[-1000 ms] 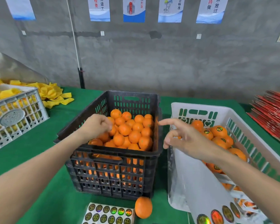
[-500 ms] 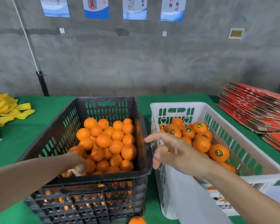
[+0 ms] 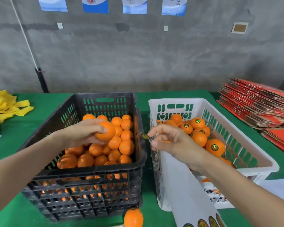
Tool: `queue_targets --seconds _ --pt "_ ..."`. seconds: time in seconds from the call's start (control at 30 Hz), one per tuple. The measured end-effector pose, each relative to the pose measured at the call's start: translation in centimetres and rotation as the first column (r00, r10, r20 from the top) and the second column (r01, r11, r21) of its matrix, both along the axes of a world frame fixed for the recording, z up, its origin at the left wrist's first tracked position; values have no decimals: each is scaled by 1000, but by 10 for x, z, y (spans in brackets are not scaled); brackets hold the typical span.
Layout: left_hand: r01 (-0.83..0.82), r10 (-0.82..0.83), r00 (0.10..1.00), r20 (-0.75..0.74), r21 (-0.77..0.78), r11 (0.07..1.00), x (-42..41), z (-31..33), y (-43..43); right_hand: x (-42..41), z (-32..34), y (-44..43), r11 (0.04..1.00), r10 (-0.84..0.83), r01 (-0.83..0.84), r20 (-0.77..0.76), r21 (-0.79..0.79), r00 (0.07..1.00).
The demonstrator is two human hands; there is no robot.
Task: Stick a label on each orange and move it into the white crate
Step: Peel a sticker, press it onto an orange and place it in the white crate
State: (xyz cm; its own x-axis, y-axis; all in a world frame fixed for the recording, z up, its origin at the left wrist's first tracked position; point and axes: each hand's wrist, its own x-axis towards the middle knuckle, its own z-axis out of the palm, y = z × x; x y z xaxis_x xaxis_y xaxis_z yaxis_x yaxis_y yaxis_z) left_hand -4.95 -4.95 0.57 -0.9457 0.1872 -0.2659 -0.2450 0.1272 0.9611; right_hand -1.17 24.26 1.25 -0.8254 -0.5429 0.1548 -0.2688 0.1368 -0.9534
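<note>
Left hand has lifted an orange near the right hand's label.

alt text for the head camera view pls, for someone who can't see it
A person's left hand holds an orange over a black crate of oranges, while the right hand carries a round label on a fingertip. Beside it, a white crate holds labelled oranges.

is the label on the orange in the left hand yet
Off, as far as shows: the orange in the left hand looks bare, and a label sits at the right hand's fingertip. Its hidden side: cannot tell.
</note>
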Motion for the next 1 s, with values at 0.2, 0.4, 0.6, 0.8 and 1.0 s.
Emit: queue_targets --seconds 0.2,0.4,0.6,0.8,1.0 --pt "13 28 998 -65 567 824 54 19 60 9 -1 8 974 -67 83 86 -210 994" --pt "-14 75 994 -75 610 793 94 20 113 21 11 13 959 71 -22 164 -284 984" --pt "-71 171 981 -97 637 768 106 18 139 28 14 20 971 83 -63 79 -232 993" --pt "-66 192 970 -152 592 803 109 13 150 29 13 22 986 12 -8 25 -168 1000" --pt "-45 179 965 -190 555 830 107 12 159 33 7 20 985 -151 125 -248 -118 957"
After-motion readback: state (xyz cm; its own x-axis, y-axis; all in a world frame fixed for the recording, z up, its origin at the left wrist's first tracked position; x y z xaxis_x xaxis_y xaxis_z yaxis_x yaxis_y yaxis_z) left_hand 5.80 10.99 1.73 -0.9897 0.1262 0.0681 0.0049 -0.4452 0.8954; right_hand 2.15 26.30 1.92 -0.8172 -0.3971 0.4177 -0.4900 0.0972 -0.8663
